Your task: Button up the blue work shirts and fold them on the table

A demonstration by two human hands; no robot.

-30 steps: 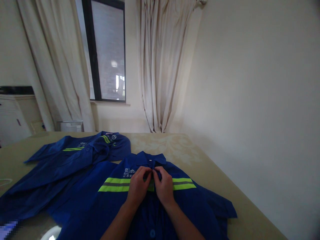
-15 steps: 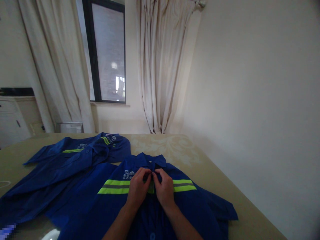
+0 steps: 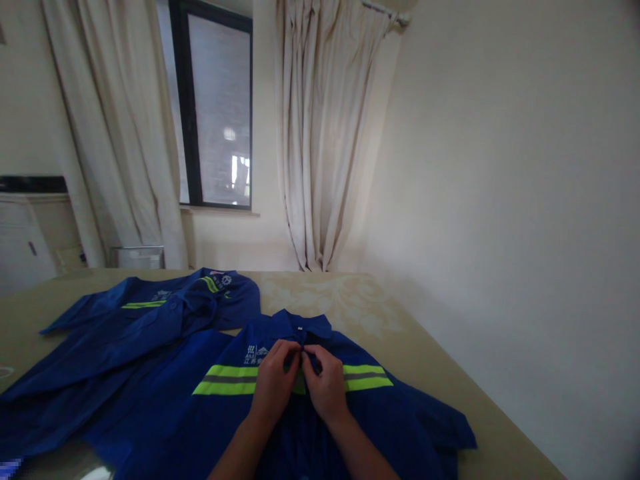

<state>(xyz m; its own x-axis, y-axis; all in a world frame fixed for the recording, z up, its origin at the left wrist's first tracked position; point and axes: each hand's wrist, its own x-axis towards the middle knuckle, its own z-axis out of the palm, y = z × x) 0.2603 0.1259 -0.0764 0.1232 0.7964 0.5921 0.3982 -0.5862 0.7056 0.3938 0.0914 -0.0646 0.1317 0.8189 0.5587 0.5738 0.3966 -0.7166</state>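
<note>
Blue shirt (image 3: 301, 433) lengthwise ahead; collar (image 3: 316, 325) farthest

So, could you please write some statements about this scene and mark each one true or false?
1. The bare left hand and bare right hand touch the front of the nearer blue cloth shirt. True.
2. The hands are far apart. False: they nearly meet, just below the pointed blue collar.
3. A second blue cloth shirt lies left of the nearer shirt. True.
4. The nearer shirt's chest stripe is red. False: this stripe is yellow-green and grey.
5. The glass window has a dark frame. True.
</note>
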